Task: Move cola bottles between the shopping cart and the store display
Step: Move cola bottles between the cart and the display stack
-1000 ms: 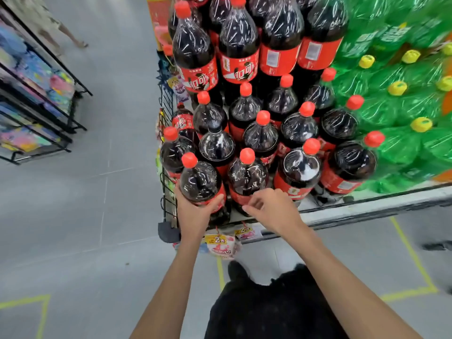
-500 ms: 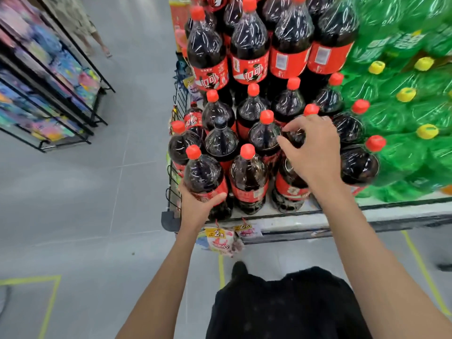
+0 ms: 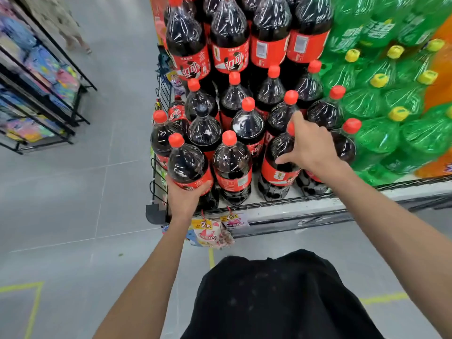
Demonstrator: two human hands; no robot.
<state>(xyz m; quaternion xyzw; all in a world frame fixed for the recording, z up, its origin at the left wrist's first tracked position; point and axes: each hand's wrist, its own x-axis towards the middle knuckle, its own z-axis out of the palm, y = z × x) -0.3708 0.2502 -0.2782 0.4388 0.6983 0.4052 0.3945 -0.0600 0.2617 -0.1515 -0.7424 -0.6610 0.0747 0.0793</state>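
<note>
Right hand (image 3: 308,145) has dropped from a back-row cap to grip a front bottle (image 3: 278,165); left hand (image 3: 188,194) still grips the corner bottle (image 3: 188,165), so both look ready to lift.

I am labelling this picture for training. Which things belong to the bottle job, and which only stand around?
Job:
left hand
right hand
dark red-capped plastic cola bottles
white wire-edged display shelf

Around:
green yellow-capped plastic bottles
black rack of colourful packets
hanging snack packets
</note>
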